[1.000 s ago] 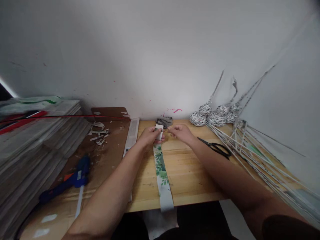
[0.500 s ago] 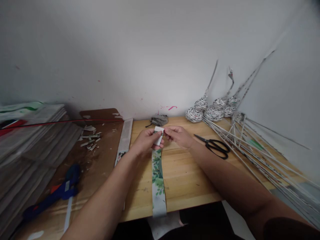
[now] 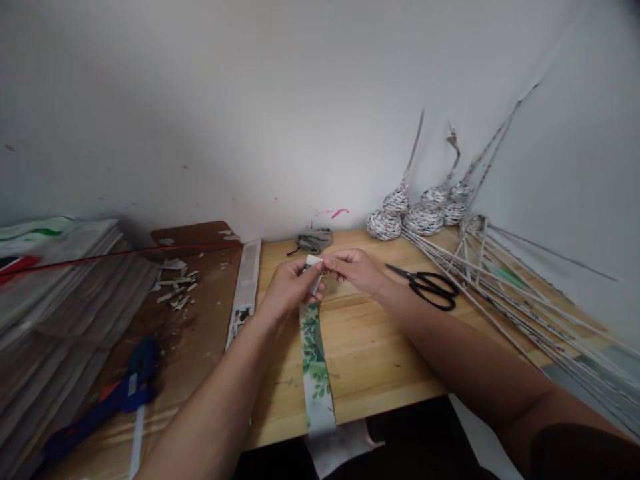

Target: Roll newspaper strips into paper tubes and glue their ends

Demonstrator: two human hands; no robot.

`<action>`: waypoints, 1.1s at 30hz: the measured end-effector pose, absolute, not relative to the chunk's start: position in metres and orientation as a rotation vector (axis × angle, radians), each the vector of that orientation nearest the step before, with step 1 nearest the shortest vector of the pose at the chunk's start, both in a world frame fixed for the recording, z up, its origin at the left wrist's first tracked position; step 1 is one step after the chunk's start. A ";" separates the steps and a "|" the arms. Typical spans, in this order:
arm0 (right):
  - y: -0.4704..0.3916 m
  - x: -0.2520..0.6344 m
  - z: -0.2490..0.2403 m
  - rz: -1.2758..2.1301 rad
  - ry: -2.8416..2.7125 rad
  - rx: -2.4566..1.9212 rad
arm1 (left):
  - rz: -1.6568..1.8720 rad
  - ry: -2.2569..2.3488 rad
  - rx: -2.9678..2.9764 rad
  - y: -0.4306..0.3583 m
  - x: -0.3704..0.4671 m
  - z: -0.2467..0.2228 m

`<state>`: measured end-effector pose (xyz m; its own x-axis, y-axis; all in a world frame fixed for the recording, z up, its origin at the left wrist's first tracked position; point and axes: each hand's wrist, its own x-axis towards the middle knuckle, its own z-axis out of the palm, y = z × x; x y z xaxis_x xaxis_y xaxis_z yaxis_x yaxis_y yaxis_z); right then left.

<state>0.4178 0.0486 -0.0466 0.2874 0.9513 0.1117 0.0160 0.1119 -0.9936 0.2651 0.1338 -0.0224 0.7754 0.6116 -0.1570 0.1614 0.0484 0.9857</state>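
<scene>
Over the wooden table (image 3: 370, 340), the left hand (image 3: 287, 287) is mostly closed, its thumb pressing a small white piece (image 3: 315, 260) against the fingers. The right hand (image 3: 357, 270) has its thumb and fingertips drawn together at the piece's right edge; I cannot tell what, if anything, they pinch. Just below the left hand lies a leaf-printed strip (image 3: 313, 360), its near end hanging over the table edge; whether it joins the white piece is hidden. A shift of the thumb could let the piece slip or skew, and a forearm or lap catching the overhanging end could drag the strip askew. Beyond the hands sits a dark cloth bundle (image 3: 316, 240). Black-handled scissors (image 3: 433, 288) lie near the right forearm, which could nudge them if it swings outward. Farther right, long paper rods (image 3: 445, 256) could snag a sleeve.
</scene>
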 end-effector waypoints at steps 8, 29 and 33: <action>0.045 0.413 -0.038 0.762 -1.097 -1.357 | 0.378 0.635 1.540 0.133 0.266 -0.027; 0.046 0.411 -0.043 0.761 -1.079 -1.407 | 0.399 0.668 1.523 0.131 0.269 -0.031; 0.048 0.410 -0.047 0.749 -1.050 -1.408 | 0.417 0.661 1.541 0.129 0.269 -0.030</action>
<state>0.4096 0.0479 -0.0466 0.3919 0.9103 0.1331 0.1704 0.0703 -0.9829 0.2689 0.1292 -0.0299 0.7636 0.6327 -0.1287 0.1562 0.0124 0.9877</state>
